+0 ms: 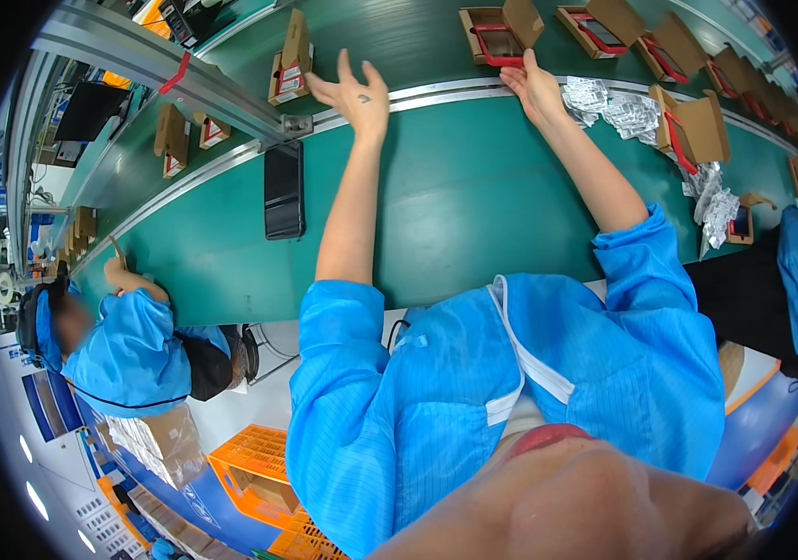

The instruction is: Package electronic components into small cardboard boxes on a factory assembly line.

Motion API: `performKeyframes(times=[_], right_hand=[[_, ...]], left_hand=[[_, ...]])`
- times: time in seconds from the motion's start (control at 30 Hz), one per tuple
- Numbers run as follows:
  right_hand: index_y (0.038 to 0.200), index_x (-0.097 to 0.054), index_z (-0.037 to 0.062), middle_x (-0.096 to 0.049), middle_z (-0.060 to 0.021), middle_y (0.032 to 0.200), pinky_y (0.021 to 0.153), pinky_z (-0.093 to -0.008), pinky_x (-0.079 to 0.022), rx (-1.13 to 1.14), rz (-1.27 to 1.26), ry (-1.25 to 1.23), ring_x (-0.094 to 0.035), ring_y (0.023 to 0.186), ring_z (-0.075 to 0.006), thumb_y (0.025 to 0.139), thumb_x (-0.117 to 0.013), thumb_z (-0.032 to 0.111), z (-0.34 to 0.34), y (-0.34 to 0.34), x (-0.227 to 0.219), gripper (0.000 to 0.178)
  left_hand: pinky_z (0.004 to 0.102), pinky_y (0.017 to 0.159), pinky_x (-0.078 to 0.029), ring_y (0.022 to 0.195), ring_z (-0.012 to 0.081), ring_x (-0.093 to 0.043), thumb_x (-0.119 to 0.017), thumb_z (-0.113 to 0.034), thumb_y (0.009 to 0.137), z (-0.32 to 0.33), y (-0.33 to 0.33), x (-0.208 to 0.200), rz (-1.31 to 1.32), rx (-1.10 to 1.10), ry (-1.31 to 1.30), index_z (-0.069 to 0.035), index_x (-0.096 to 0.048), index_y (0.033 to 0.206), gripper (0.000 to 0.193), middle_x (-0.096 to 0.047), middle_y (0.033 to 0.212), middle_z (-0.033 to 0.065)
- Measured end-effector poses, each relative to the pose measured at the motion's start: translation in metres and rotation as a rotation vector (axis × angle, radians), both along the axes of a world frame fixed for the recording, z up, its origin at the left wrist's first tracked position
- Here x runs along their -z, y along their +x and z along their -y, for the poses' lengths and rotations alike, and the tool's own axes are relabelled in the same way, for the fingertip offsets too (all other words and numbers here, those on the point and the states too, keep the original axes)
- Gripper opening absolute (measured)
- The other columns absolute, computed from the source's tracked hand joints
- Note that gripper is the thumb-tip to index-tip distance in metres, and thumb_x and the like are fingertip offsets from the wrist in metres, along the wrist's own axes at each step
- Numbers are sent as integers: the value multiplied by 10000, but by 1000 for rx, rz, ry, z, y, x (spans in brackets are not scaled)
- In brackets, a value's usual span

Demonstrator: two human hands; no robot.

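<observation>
My left hand (357, 98) is reached out over the conveyor's edge with its fingers spread and nothing in it. Just left of its fingertips stands an open brown cardboard box (291, 70) with a label on its side. At the near right corner of another open box (487, 17), my right hand (537, 91) has thumb and fingers closed on the edge. This box has a red inner frame (497, 42); no device shows inside it. A black phone-like device (284, 191) lies on the green work surface (455, 205), left of my left forearm.
Several open boxes line the belt at right, one with a dark-screened device (604, 33). Silver packets (630, 117) lie right of my right hand, beside another open box (702, 131). A metal post (175, 75) crosses at left; a co-worker in blue (128, 345) sits there.
</observation>
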State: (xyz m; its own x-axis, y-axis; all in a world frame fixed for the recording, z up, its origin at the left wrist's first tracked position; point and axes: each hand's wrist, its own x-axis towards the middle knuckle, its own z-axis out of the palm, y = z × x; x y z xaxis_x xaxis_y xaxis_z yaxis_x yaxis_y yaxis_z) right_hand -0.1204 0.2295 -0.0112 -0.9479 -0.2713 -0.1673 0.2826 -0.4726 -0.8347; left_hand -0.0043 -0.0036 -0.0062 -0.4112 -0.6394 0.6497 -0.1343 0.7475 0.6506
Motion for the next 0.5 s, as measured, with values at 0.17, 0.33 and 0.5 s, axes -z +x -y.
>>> performKeyframes(times=[0.17, 0.33, 0.5], right_hand=[[1061, -544, -72, -610, -104, 871, 714, -293, -526, -375, -151, 140, -617, 778, -195, 959, -494, 278, 16, 53, -3, 368], [1084, -548, -59, -625, -127, 879, 714, -331, -517, -325, -697, 516, -622, 767, -224, 892, -579, 247, 58, 69, -17, 363], [1088, -531, -70, -626, -204, 882, 702, -393, -495, -43, -1064, 864, -630, 767, -332, 839, -628, 259, 92, 41, -5, 424]], left_hand=[[489, 1006, -324, 1187, 474, -376, -536, -307, 885, 89, 2, 5, 26, -63, -59, 7, -533, 1222, 461, -348, 1308, 340], [450, 827, -429, 912, 425, -546, -482, -230, 914, 45, -11, -20, 85, 125, 49, 97, -580, 991, 350, -566, 929, 305], [304, 618, -462, 656, 138, -571, -536, -240, 902, -49, -9, -46, 57, 703, 263, 25, -654, 976, 299, -653, 731, 122]])
